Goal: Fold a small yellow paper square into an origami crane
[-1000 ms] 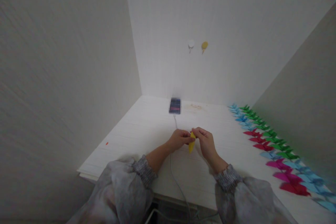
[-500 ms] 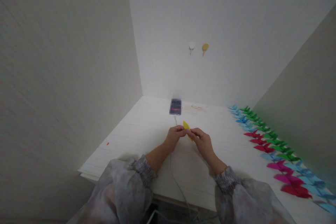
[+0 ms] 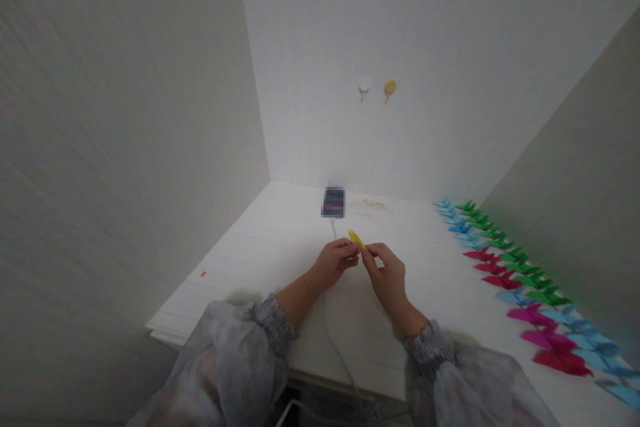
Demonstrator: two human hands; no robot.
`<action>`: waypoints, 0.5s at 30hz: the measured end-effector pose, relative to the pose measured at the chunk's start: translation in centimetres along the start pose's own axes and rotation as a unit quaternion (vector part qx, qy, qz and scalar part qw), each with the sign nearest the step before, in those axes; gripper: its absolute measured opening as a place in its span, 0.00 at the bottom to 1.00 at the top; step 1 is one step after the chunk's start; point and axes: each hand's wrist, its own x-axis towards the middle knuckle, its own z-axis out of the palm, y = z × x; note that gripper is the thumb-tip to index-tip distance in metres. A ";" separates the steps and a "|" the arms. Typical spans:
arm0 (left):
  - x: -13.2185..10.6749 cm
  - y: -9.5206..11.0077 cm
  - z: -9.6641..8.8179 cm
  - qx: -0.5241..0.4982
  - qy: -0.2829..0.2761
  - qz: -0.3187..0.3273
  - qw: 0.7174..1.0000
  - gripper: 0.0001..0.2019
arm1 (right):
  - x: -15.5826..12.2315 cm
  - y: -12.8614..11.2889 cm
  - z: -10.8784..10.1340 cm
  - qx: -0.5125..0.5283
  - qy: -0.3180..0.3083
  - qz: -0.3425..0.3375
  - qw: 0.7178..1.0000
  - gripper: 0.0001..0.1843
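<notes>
A small piece of folded yellow paper (image 3: 355,238) is held between my two hands above the middle of the white table. My left hand (image 3: 337,263) pinches its left side with thumb and fingers. On the other side, my right hand (image 3: 388,273) grips the paper's lower right part between thumb and forefinger. Fingers cover much of the lower part, so its full shape is hidden. Just beyond the hands, a phone (image 3: 334,203) with a blurred screen leans near the back wall.
Rows of folded paper birds in green (image 3: 515,256), red (image 3: 493,268), magenta (image 3: 545,339) and blue (image 3: 580,323) line the table's right side. A pale cable (image 3: 334,340) runs from the phone over the front edge. An orange scrap (image 3: 203,273) lies left. Two hooks (image 3: 390,87) are on the wall.
My right hand has shifted its hold upward along the yellow paper, and its lower tip no longer shows below the fingers. The left fingers have curled a little differently.
</notes>
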 end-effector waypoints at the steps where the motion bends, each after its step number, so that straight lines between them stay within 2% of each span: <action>1: 0.0 -0.1 0.0 0.014 0.003 0.005 1.000 0.13 | 0.0 0.1 0.0 -0.020 0.001 -0.016 1.000 0.09; 4: 0.0 -0.4 0.1 0.071 0.018 0.024 0.997 0.14 | 0.1 0.7 -0.2 -0.130 0.005 -0.082 0.988 0.09; 6: -0.1 -0.4 0.2 0.099 0.025 0.031 0.994 0.14 | 0.3 0.9 -0.4 -0.226 -0.003 -0.131 0.965 0.10; 9: -0.2 -0.3 0.2 0.115 0.032 0.040 0.992 0.14 | 0.7 0.9 -0.7 -0.335 -0.053 -0.195 0.920 0.09; 12: 0.0 -0.3 -0.1 0.129 0.043 0.038 0.990 0.14 | 0.8 0.7 -0.7 -0.379 -0.101 -0.243 0.887 0.08; 15: 0.3 -0.7 -0.6 0.128 0.053 0.028 0.990 0.14 | 0.7 0.6 -0.3 -0.380 -0.138 -0.271 0.874 0.09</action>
